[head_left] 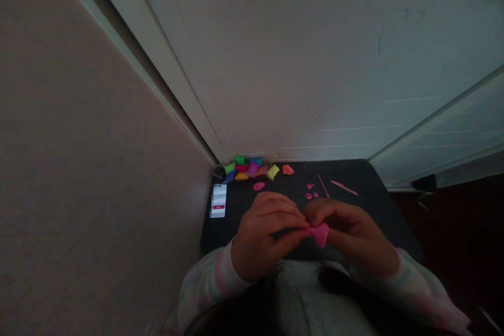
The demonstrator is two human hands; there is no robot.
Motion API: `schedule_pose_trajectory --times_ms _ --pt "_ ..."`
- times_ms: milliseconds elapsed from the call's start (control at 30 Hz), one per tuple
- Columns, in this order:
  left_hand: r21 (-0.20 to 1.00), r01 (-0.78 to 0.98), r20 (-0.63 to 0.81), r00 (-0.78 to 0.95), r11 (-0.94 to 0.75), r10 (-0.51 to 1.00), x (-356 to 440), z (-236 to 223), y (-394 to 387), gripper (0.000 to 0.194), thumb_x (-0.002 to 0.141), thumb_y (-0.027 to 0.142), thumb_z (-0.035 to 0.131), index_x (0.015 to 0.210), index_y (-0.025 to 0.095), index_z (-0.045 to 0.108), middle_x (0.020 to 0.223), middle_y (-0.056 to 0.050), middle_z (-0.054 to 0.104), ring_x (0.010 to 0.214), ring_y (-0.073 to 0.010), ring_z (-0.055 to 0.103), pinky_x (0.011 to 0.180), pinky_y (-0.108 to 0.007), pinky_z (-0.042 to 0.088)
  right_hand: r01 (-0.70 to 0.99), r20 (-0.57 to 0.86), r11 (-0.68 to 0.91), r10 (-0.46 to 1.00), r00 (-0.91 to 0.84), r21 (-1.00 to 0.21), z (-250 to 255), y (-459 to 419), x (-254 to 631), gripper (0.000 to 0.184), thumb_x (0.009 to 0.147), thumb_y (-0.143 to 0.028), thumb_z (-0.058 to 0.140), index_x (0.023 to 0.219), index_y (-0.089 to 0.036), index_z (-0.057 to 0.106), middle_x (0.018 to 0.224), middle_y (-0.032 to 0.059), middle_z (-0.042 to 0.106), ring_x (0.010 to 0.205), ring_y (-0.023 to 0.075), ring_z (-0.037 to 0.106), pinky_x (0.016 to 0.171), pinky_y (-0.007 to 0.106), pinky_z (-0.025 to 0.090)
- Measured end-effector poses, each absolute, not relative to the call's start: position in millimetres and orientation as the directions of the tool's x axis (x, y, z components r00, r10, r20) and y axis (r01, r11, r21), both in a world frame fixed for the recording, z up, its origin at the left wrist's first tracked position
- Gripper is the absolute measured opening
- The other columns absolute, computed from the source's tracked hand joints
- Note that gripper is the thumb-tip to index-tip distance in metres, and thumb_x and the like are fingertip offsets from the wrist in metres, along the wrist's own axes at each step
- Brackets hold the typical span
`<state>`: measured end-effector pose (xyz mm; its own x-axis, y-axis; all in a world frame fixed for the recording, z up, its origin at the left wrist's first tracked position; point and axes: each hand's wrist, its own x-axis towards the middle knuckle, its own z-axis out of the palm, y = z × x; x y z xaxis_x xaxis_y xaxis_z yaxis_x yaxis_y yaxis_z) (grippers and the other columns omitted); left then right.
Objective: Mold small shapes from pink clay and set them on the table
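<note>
The left hand (268,233) and the right hand (356,231) are close together over the near part of the dark table (378,210). Both are closed on one pink clay piece (321,234). The left thumb and finger pinch its thin end. The right hand has its fingers bent, and its thumb and a fingertip touch the same piece from the other side. The wide end looks like a little fan and points down toward the near edge.

At the far left corner of the table, there is a bunch of colorful packets (252,169). They are green, blue, red, purple, orange and yellow, and they touch each other. A phone (218,200) with a bright screen lies flat by the left edge, just below the packets. A crumpled orange lump (287,169) is near the far edge, just right of the packets. A flat pink lump (259,186) lies closer in, past the left hand.

Past the right hand are some small pink bits (309,196), near each other. Just right of them is a thin pink stick (323,186). A flat pink tool (344,188) lies slanted, nearer the right edge. A pale wall panel (299,63) stands up behind the far edge.
</note>
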<state>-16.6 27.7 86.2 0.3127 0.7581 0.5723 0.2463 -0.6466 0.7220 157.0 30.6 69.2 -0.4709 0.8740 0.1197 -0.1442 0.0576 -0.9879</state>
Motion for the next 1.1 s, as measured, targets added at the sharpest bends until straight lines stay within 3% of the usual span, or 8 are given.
schedule_pose_trajectory --times_ms 233,400,633,967,1100 --pt "0.736 0.239 0.554 0.324 -0.633 0.767 -15.3 86.0 27.1 0.004 0.068 0.017 0.066 0.069 0.013 0.065 0.068 -0.005 0.068 0.077 -0.0162 0.06 0.074 -0.031 0.049 -0.161 0.088 0.006 0.859 -0.504 -0.987 66.5 31.0 159.2 0.005 0.074 -0.016 0.06 0.075 -0.021 0.061 0.072 -0.0008 0.058 0.069 0.0119 0.053 0.065 0.024 0.041" --pt "0.762 0.256 0.503 0.345 -0.595 0.793 -19.0 84.5 27.5 0.018 0.061 0.02 0.071 0.076 0.01 0.065 0.071 -0.008 0.068 0.08 -0.0181 0.058 0.075 -0.032 0.049 -0.171 0.106 0.022 0.859 -0.502 -0.985 66.4 31.0 160.3 0.007 0.075 -0.015 0.06 0.076 -0.022 0.061 0.074 -0.0008 0.058 0.072 0.0114 0.053 0.066 0.023 0.042" --pt "0.717 0.305 0.525 0.356 -0.627 0.773 -23.1 85.2 28.5 0.003 0.067 0.015 0.066 0.07 0.014 0.066 0.067 -0.005 0.067 0.08 -0.018 0.058 0.076 -0.035 0.047 -0.159 0.131 0.057 0.854 -0.503 -0.986 66.8 33.8 159.3 0.005 0.076 -0.017 0.059 0.076 -0.021 0.061 0.073 0.0 0.058 0.07 0.0118 0.054 0.065 0.024 0.042" --pt "0.717 0.352 0.503 0.336 -0.602 0.796 -23.3 80.9 26.4 0.01 0.068 0.019 0.066 0.076 0.015 0.064 0.073 -0.006 0.067 0.079 -0.0179 0.059 0.073 -0.034 0.047 -0.163 0.102 0.023 0.862 -0.496 -0.986 64.0 32.1 159.8 0.004 0.075 -0.019 0.06 0.076 -0.022 0.061 0.074 -0.0007 0.058 0.071 0.0117 0.053 0.066 0.023 0.041" --pt "0.699 0.347 0.525 0.344 -0.625 0.778 -24.1 78.6 27.6 0.001 0.07 0.015 0.063 0.071 0.015 0.063 0.069 -0.003 0.067 0.077 -0.0169 0.059 0.074 -0.034 0.046 -0.176 0.099 0.013 0.868 -0.487 -0.984 62.6 31.1 159.8 0.005 0.075 -0.018 0.06 0.076 -0.023 0.061 0.073 -0.0013 0.058 0.071 0.0116 0.053 0.066 0.023 0.041"
